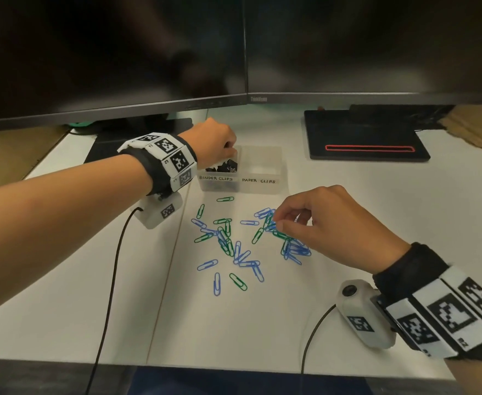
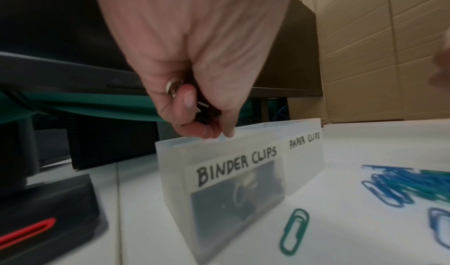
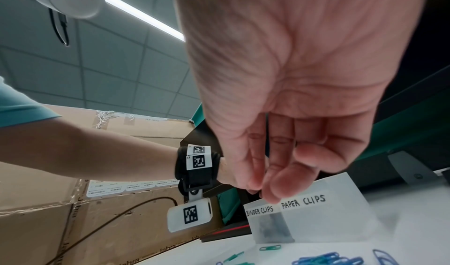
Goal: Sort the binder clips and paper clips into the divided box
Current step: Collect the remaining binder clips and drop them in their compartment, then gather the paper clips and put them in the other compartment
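Black binder clips (image 2: 194, 107) were gripped over their compartment by the left hand (image 1: 214, 143); paper clips (image 1: 234, 246) remained unsorted, some pinched by the right hand (image 1: 328, 223).

Your left hand (image 2: 194, 57) curls around black binder clips (image 2: 207, 113), so you cannot count them. In the right wrist view, your fingertips (image 3: 272, 194) show no paper clips (image 1: 274, 226), and the picture's lower edge cuts off the blue pile (image 3: 326, 260). The frosted divided box (image 2: 175, 173) blurs its dark contents.

White desk (image 1: 376, 209), dark monitors (image 1: 120, 52), possibly cardboard boxes (image 2: 389, 47) behind.
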Tool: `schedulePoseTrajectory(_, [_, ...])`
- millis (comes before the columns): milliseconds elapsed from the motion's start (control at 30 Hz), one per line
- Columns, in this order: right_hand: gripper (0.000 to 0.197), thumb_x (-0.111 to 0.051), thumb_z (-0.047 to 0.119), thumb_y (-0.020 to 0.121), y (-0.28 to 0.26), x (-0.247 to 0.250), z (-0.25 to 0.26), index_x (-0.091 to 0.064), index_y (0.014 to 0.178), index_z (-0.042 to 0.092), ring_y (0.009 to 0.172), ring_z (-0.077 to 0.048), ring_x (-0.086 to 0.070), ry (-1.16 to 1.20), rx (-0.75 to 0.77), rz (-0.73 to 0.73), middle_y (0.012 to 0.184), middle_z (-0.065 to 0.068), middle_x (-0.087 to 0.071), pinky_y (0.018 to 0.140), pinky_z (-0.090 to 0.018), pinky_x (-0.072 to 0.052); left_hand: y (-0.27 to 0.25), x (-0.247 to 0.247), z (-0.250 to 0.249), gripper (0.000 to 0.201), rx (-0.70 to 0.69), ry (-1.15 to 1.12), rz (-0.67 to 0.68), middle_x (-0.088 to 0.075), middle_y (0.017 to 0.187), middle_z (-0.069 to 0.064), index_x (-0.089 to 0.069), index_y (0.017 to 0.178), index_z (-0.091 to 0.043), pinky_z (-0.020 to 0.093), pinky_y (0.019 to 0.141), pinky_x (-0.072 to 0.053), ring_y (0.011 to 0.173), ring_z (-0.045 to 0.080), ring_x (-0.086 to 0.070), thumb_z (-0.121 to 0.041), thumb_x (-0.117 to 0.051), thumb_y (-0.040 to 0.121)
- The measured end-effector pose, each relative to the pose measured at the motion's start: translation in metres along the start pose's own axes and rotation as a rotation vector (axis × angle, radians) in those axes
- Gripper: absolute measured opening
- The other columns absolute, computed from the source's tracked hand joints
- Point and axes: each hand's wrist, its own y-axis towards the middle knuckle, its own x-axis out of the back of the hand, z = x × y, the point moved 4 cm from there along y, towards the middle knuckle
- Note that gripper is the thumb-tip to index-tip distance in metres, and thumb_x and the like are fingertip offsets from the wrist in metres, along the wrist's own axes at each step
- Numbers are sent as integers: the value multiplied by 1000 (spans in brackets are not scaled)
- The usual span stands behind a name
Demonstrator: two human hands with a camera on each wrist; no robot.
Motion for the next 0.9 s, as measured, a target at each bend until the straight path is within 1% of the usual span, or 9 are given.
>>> schedulePoseTrajectory(167, [13,-61,31,88,-4,1,-4,-73,92,29,74,-4,-61,6,-19,2,80,15,-68,62,-3,-43,8,-9,-5,13,-2,53,98,-61,75,7,-60,74,-14,26,59,-40,69,28,-57,-23,-62,83])
schedulePoseTrajectory(267, [13,-61,30,88,-6,1,-6,-74,91,28,74,-5,-62,11,-22,4,80,14,-69,64,-5,-42,12,-10,-7,7,-6,57,109,-65,80,4,-66,80,-17,28,63,-46,74,26,-61,-24,-64,80])
schedulePoseTrajectory(367, [13,-61,29,88,-6,1,-7,-74,90,28,74,-6,-63,9,-27,3,82,11,-70,65,-8,-42,12,-8,-6,6,-2,55,121,-65,82,1,-65,80,-22,28,63,-44,74,23,-60,-27,-66,79])
schedulePoseTrajectory(467, [14,-61,30,88,-6,1,-8,-74,92,28,75,-7,-63,-17,-40,18,85,12,-71,60,-9,-42,11,-5,-5,16,14,47,145,-64,85,-2,-71,93,-23,28,63,-45,75,21,-61,-31,-68,79])
schedulePoseTrajectory(533, [14,-61,30,88,-5,1,-9,-74,93,28,74,-8,-64,-34,-47,14,86,12,-71,59,-9,-41,9,-2,-3,25,43,7,164,-63,89,-4,-71,102,-24,24,55,-47,68,18,-62,-32,-70,78])
schedulePoseTrajectory(633, [13,-62,30,88,-1,4,-12,-73,94,29,73,-6,-63,-81,-47,-12,87,13,-70,59,-10,-39,7,3,0,28,79,-95,153,-67,98,-3,-72,102,-23,21,43,-44,59,16,-61,-32,-74,75])
schedulePoseTrajectory(700, [17,-63,29,88,3,6,-17,-71,102,28,78,-7,-61,-139,-67,1,99,10,-68,61,-14,-40,3,7,1,25,76,-134,128,-70,101,0,-74,99,-21,23,50,-48,67,19,-64,-32,-74,77])
schedulePoseTrajectory(800, [45,-65,24,85,9,-2,-24,-54,129,30,97,-10,-52,-271,-133,173,120,2,-54,75,-20,-38,-6,16,1,25,59,-152,34,-72,103,3,-73,102,-17,30,77,-52,91,22,-65,-29,-70,81])
schedulePoseTrajectory(900, [70,-65,20,82,14,-15,-28,-34,144,24,113,-20,-48,-387,-174,345,130,-4,-41,86,-26,-42,-23,26,-1,24,58,-193,-64,-70,101,2,-70,106,-19,31,80,-50,90,20,-63,-29,-65,85])
